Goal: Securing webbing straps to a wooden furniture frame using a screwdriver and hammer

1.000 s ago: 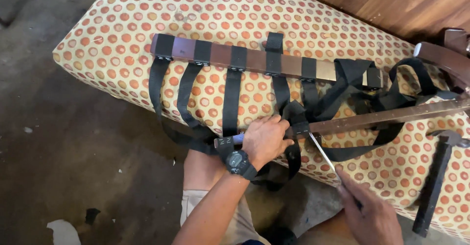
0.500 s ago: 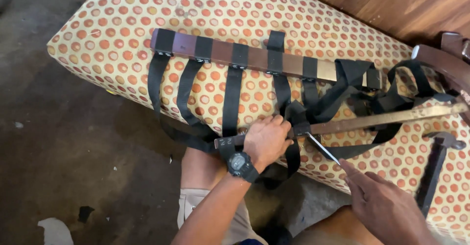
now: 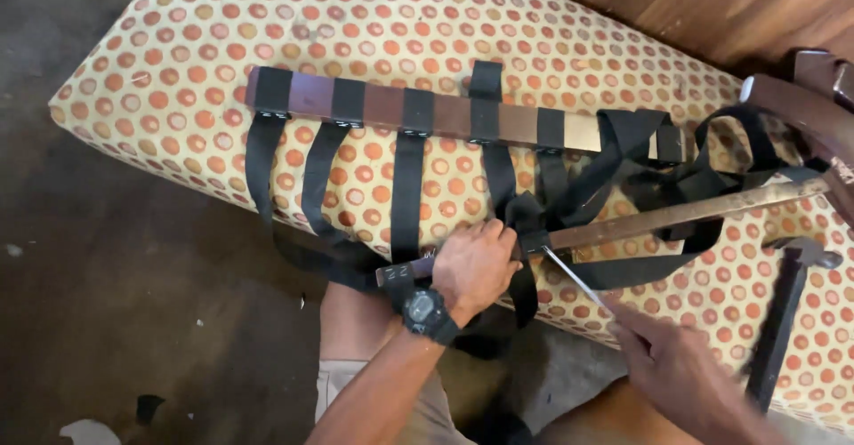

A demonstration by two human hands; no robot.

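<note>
A dotted cream and orange cushion lies on the floor. On it rest two brown wooden rails, the far rail and the near rail, joined by several black webbing straps. My left hand, with a black wristwatch, is shut on the near rail's left part and a strap. My right hand holds a thin metal screwdriver; its tip touches the near rail just right of my left hand.
A dark hammer lies on the cushion at the right. A brown wooden frame piece sits at the far right. Wooden boards are behind the cushion, and the dark concrete floor is to the left.
My right hand has moved slightly up and left with the screwdriver toward the rail. My left hand stays gripped on the rail.
</note>
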